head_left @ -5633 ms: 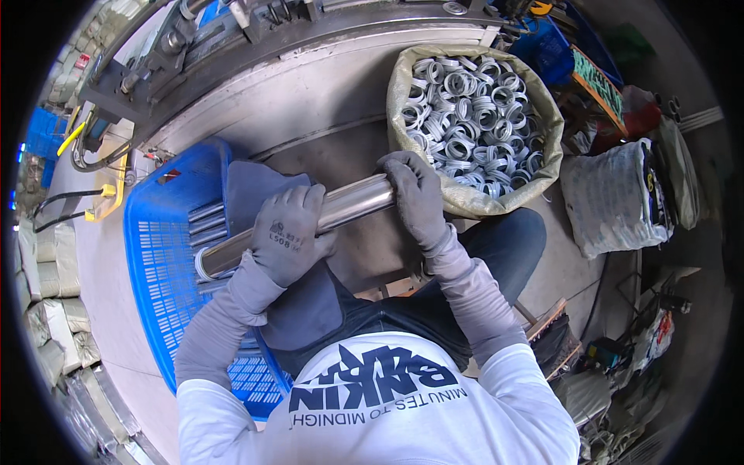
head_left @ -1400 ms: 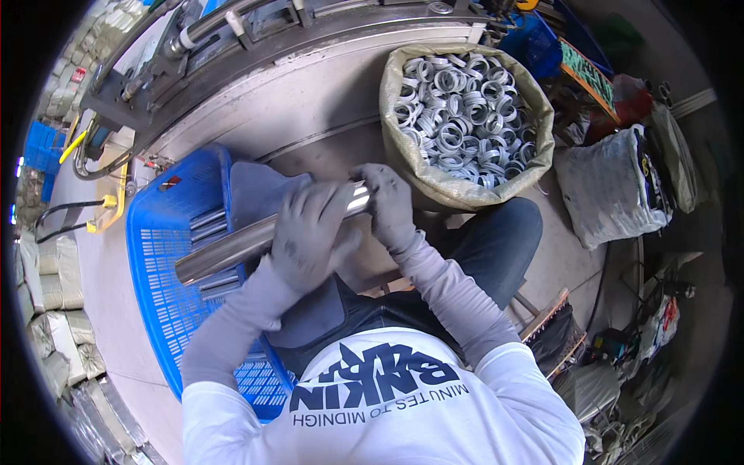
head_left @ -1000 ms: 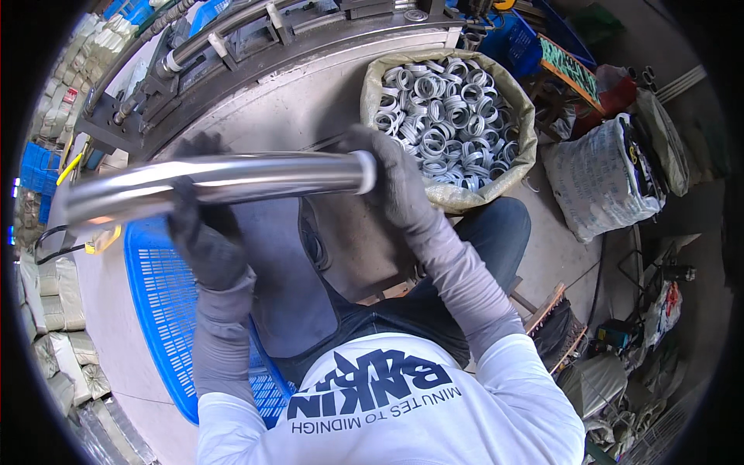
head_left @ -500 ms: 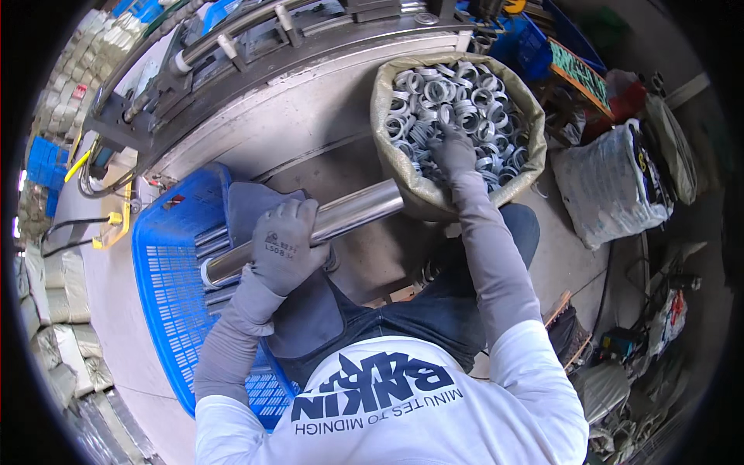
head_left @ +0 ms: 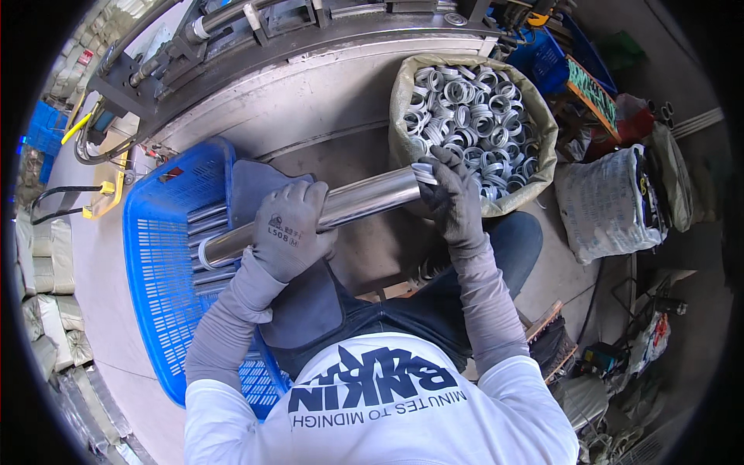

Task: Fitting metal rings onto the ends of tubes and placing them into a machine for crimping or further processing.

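Note:
My left hand (head_left: 291, 231), in a grey glove, is closed around a shiny metal tube (head_left: 373, 198) that slants up to the right. At the tube's lower left end a whitish ring (head_left: 203, 254) shows. My gloved right hand (head_left: 456, 203) is at the upper right end, its fingers closed on a grey plastic ring (head_left: 424, 173) that touches the tube's mouth. Whether the ring is over the tube or only against it, I cannot tell. Just beyond the right hand stands an open woven sack (head_left: 401, 101) full of similar loose rings (head_left: 482, 124).
A blue plastic basket (head_left: 159, 271) with several metal tubes (head_left: 208, 223) in it stands at my left, beside a dark grey pad (head_left: 302, 314) over my leg. Along the far side runs a metal machine bench (head_left: 232, 74). A white packed sack (head_left: 604, 203) sits at the right.
My right hand has come out of the sack of rings toward me, bringing a ring to the tube's right end. My left hand still grips the tube. The view has shifted slightly.

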